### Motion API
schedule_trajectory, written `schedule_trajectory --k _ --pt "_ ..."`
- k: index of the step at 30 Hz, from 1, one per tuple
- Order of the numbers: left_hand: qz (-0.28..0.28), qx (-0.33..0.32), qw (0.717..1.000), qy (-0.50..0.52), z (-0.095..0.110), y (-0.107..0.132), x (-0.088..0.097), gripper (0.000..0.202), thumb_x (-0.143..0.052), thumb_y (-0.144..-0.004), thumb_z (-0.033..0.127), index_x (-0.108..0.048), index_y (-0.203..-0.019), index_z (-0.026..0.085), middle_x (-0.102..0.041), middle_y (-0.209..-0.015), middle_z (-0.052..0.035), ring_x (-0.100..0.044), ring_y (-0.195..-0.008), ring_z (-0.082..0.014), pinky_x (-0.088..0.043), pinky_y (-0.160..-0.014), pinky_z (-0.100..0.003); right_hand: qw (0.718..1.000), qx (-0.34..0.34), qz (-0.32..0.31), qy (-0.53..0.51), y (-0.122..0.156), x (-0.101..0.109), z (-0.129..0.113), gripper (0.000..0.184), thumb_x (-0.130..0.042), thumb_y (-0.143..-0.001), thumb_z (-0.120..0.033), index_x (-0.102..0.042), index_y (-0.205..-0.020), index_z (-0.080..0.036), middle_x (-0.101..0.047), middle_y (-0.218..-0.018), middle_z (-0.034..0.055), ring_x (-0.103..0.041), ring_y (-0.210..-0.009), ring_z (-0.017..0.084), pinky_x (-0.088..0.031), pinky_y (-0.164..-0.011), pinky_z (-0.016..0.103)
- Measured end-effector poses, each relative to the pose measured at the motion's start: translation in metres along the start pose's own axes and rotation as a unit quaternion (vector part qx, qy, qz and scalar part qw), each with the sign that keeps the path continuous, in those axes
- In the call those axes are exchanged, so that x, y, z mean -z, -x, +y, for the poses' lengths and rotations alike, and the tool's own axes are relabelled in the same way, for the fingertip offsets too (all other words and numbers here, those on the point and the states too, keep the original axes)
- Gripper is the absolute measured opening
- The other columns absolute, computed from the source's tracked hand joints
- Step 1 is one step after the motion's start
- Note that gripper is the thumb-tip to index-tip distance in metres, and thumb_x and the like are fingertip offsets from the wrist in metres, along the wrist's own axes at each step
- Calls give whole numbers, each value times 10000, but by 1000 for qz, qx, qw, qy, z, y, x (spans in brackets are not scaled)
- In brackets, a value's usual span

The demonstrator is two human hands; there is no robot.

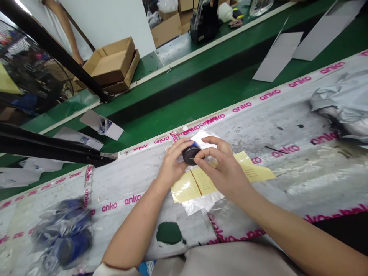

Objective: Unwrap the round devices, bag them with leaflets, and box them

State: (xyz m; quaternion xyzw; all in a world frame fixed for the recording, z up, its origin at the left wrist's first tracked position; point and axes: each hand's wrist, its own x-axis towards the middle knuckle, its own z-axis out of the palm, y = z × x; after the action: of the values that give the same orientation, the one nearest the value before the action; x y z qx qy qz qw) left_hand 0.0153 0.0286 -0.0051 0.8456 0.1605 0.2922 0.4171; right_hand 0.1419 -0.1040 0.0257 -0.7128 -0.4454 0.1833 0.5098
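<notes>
A small round black puck-shaped object [190, 154], with a blue patch along its upper edge and a thin pale line across its face, is pinched between the left hand [172, 163] and the right hand [222, 168], fingers curled around both sides. Just below it lies a folded cream paper leaflet [221, 178] with fine printed lines, flat on a clear plastic bag [198, 206] that shows around its edges.
</notes>
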Motion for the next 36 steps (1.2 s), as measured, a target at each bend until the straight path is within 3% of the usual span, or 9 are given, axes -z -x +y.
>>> schedule_trajectory --k 13,36 --pt "-2 6 1000 -2 0 0 -1 456 -707 -878 150 -609 -1299 297 -620 -1389 -102 -571 -1319 -265 -430 -1127 -494 998 50 35 32 3 -7 6 81 -580 -922 -252 -620 -852 -253 -529 -1273 107 -468 -1316 321 -385 -1066 558" --pt "18 -9 1000 -21 -1 0 -2 486 -726 -833 95 -638 -1270 287 -666 -1336 -89 -613 -1274 -250 -470 -1096 -443 990 107 62 60 3 -15 12 89 -561 -923 -157 -547 -892 -240 -535 -1249 120 -494 -1250 301 -462 -1006 523"
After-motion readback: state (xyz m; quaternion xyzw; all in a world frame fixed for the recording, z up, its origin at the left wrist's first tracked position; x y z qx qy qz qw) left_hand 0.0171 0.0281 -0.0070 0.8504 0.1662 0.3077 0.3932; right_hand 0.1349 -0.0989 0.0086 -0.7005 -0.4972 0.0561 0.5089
